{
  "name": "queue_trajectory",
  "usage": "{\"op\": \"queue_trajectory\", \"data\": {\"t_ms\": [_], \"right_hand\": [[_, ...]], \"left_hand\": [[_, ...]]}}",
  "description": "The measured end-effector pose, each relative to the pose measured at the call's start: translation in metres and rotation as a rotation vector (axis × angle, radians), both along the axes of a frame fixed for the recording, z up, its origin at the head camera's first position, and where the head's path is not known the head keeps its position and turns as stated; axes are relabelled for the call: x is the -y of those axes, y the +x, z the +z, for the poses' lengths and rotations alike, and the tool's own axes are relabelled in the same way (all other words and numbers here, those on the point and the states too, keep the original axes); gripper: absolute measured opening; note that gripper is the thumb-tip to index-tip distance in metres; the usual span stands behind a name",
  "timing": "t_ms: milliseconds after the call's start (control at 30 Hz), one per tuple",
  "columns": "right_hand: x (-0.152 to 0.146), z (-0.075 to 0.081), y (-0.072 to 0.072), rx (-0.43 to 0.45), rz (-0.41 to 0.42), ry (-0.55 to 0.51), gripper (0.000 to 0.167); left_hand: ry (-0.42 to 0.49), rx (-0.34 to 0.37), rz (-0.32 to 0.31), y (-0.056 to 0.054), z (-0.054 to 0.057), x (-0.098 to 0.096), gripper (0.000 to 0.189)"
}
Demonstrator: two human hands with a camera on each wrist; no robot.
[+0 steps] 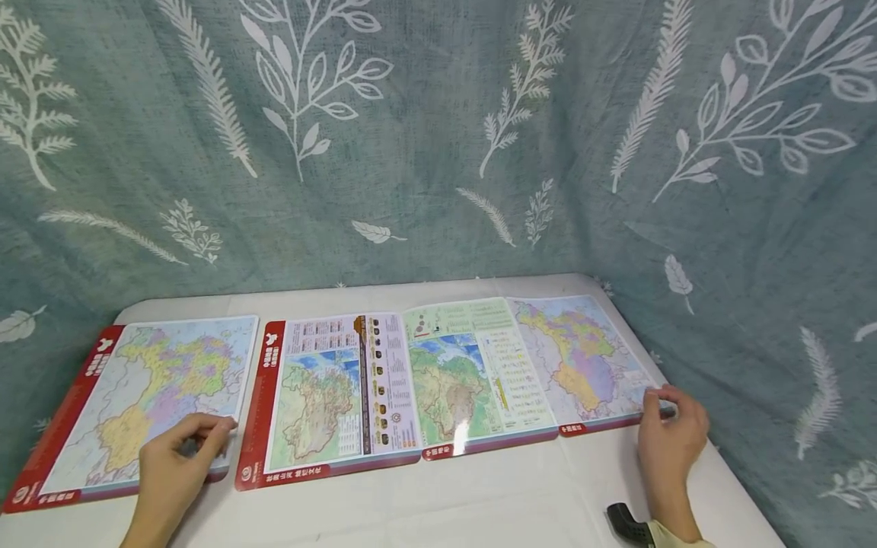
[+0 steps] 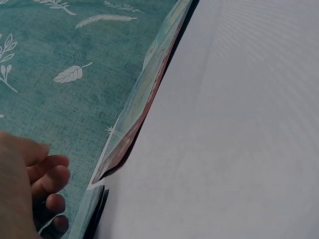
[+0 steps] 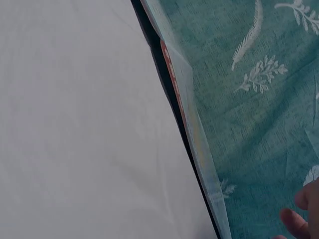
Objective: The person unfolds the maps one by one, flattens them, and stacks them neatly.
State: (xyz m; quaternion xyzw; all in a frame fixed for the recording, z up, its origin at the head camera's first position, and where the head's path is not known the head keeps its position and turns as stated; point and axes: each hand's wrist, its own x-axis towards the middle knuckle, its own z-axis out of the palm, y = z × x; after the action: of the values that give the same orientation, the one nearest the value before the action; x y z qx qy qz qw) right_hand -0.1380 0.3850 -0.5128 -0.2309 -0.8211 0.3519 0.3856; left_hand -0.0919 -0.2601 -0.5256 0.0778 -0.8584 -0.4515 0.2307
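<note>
Two hands [image 1: 174, 460], loosely curled and empty, are beside four map panels [image 1: 448, 388].

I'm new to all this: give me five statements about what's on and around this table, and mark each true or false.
1. Several printed maps lie on the white table. True.
2. The cloth behind the table is plain. False: the green cloth carries white leaf patterns.
3. The left hand is at the leftmost map. True.
4. The leftmost map's red strip runs down its right side. False: the red strip is on its left side.
5. The right hand is at the right end of the row of maps. True.
</note>
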Motion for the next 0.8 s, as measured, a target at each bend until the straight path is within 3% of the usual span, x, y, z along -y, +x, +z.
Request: {"op": "queue_trajectory", "data": {"t_ms": [267, 433, 800], "right_hand": [[0.024, 0.001, -0.002, -0.105, 0.081, -0.03, 0.027], [0.036, 0.003, -0.005, -0.17, 0.13, -0.086, 0.043], [0.051, 0.0, -0.011, -0.207, 0.195, -0.102, 0.046]], "left_hand": [[0.07, -0.091, 0.078, 0.001, 0.003, 0.002, 0.017], [0.08, -0.059, 0.146, 0.0, 0.004, 0.003, 0.022], [0.103, 0.038, 0.272, 0.0, 0.005, 0.0, 0.024]]}}
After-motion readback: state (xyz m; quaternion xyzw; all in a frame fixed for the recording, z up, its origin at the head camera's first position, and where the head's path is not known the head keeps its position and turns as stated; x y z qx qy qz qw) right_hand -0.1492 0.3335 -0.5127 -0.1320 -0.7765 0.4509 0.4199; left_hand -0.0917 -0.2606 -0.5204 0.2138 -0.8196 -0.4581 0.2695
